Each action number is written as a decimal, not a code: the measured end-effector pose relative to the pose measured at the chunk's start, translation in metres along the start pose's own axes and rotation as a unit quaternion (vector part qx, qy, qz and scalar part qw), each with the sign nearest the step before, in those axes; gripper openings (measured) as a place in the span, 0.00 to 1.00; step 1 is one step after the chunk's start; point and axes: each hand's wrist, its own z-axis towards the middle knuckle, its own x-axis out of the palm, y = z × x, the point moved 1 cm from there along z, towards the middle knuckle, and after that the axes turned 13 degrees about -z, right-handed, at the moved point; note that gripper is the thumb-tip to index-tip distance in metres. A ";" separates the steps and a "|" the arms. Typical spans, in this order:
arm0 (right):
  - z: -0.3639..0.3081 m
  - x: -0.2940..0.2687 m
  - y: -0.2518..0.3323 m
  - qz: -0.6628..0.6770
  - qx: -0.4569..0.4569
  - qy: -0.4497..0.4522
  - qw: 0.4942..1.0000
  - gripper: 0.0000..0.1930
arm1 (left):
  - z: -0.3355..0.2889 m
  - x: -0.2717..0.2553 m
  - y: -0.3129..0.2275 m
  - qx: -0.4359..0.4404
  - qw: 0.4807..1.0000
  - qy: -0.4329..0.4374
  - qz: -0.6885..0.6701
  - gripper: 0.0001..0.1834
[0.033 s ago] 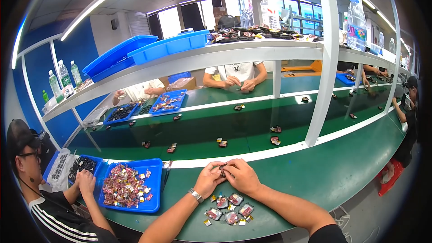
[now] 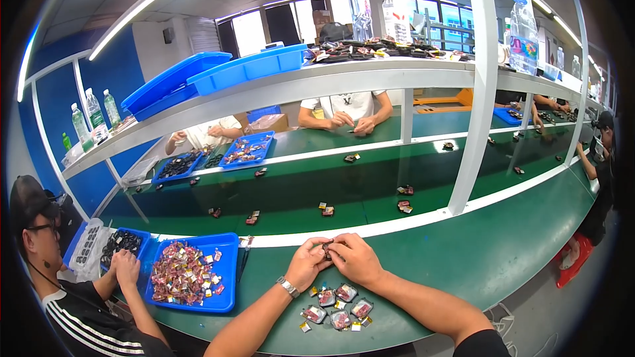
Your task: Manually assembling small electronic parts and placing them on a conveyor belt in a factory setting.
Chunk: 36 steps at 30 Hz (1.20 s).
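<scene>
My left hand [image 2: 308,263] and my right hand [image 2: 356,261] meet above the green worktop, fingers closed round a small dark casing [image 2: 327,249]. Most of that casing is hidden by the fingers. Between my forearms lies a loose cluster of small electronic assemblies [image 2: 340,319], clear-and-dark shells with red parts inside. Silver-and-yellow battery-like pieces [image 2: 305,326] lie among them. To the left of my left arm stands a blue tray [image 2: 233,258] heaped with reddish circuit pieces [image 2: 182,274].
Beyond a white rail runs a green conveyor belt [image 2: 284,192] with scattered assemblies [image 2: 326,209]. A white post [image 2: 473,106] and overhead shelf [image 2: 370,79] stand ahead. A co-worker [image 2: 66,277] sits close on the left; others work across the belt. Thin dark tools [image 2: 245,258] lie beside the tray.
</scene>
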 end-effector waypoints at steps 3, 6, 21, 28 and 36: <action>0.002 -0.004 0.003 0.000 -0.002 0.010 1.000 0.05 | 0.000 -0.003 0.001 -0.001 1.000 -0.006 0.015 0.15; 0.000 -0.002 0.000 -0.003 -0.003 0.016 1.000 0.05 | 0.000 -0.001 0.002 0.005 1.000 -0.011 0.016 0.14; 0.007 -0.001 -0.010 0.048 -0.028 0.044 0.997 0.08 | 0.001 0.000 0.007 0.031 0.996 -0.037 0.079 0.11; 0.001 0.007 -0.021 0.227 0.194 0.132 0.945 0.10 | 0.004 0.006 0.013 0.059 0.983 -0.071 0.161 0.10; 0.009 -0.006 -0.047 0.214 0.180 0.089 0.956 0.12 | 0.004 0.011 0.012 0.097 0.974 -0.071 0.194 0.09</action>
